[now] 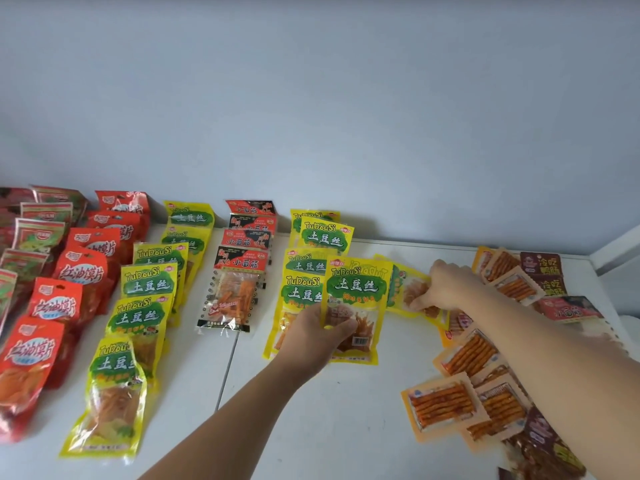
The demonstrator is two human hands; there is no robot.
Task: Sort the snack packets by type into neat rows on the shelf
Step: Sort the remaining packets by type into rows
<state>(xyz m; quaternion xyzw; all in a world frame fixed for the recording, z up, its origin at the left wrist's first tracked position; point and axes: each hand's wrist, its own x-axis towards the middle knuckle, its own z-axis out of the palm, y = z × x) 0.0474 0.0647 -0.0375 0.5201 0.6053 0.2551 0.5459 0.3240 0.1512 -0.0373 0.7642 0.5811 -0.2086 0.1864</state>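
The left hand (317, 336) is gripping a yellow TuDouSi packet (355, 308) by its lower edge, holding it upright at the front of the second yellow row (308, 268), likely so it lines up with its own type. The right hand (441, 287) is pinching another yellow packet (403, 292) lying sideways beside the unsorted orange-stick packets (460, 386). Red rows (74, 271) are filling the white shelf (346, 427) at left.

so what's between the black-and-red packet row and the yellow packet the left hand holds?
Head view: a short row of yellow TuDouSi packets; otherwise bare white shelf.
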